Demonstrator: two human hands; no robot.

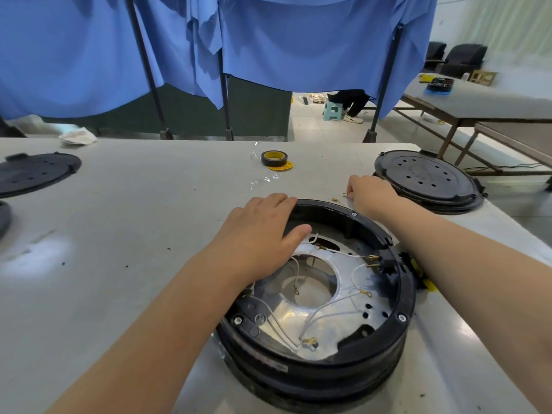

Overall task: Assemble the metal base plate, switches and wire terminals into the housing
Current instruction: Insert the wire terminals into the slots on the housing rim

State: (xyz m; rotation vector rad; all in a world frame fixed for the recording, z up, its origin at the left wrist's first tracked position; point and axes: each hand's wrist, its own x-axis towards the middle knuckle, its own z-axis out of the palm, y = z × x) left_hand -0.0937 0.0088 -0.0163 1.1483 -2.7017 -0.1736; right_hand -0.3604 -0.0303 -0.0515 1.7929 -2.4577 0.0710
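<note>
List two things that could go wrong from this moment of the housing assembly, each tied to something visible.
1. The loose white wires sprawl over the metal base plate; they could get pinched or snag.
2. The right hand is picking at small brass parts beyond the housing, with that arm across the rim, so parts may get knocked away. The left hand only rests on the rim.
</note>
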